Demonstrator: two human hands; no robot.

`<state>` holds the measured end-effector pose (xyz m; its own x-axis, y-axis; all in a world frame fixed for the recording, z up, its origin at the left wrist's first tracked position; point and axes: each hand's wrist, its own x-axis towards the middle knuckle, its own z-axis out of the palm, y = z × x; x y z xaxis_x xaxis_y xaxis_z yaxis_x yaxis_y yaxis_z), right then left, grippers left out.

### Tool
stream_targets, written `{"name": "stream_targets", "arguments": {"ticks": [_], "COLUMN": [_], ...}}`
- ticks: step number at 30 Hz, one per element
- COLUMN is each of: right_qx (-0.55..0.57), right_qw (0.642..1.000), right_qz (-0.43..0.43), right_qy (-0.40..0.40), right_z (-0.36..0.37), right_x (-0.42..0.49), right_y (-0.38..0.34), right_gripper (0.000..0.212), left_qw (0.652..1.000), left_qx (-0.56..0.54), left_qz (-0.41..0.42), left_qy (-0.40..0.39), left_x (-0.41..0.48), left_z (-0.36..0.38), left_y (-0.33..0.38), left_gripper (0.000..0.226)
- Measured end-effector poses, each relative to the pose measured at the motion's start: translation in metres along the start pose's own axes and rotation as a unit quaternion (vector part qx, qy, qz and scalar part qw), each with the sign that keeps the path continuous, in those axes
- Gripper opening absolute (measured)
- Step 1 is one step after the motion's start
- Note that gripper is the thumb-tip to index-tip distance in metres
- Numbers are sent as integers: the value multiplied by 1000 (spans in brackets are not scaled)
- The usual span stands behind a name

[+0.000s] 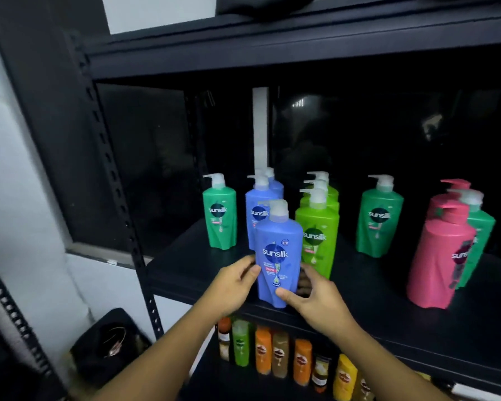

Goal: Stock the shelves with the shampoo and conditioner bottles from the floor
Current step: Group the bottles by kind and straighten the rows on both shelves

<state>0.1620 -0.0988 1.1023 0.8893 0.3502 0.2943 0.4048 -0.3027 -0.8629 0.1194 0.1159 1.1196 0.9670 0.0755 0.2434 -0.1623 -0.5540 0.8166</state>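
Observation:
A blue Sunsilk pump bottle (276, 250) stands upright at the front edge of the black shelf (388, 287). My left hand (235, 285) holds its left side, fingers curled against it. My right hand (313, 293) grips its lower right side, thumb across the front. Behind it stand two more blue bottles (258, 209). On the same shelf are a dark green bottle (219, 215) at the left, a row of lime green bottles (318, 227), another dark green bottle (379, 218), and pink bottles (440, 256) with a green one behind them at the right.
The shelf below holds several orange, green and yellow bottles (278, 354). A black perforated upright (113, 175) frames the rack's left side, with a white wall (9, 198) beyond it. A dark bag (110, 345) lies low at the left. An upper shelf (272, 50) hangs overhead.

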Motion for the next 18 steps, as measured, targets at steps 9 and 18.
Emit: {"name": "stream_targets", "arguments": {"ticks": [9,18], "right_qx": [-3,-1], "right_qw": [999,996], "right_qz": [18,43], "right_qy": [32,75], "right_z": [71,79], "right_x": [58,74], "right_y": [-4,-5], "right_gripper": [61,59], "left_qw": [992,983], "left_qx": [106,-18], "left_qz": [-51,-123], "left_qy": [41,135], "left_x": [25,56], "left_z": [-73,-85], "left_y": [-67,-83], "left_gripper": [39,89]}}
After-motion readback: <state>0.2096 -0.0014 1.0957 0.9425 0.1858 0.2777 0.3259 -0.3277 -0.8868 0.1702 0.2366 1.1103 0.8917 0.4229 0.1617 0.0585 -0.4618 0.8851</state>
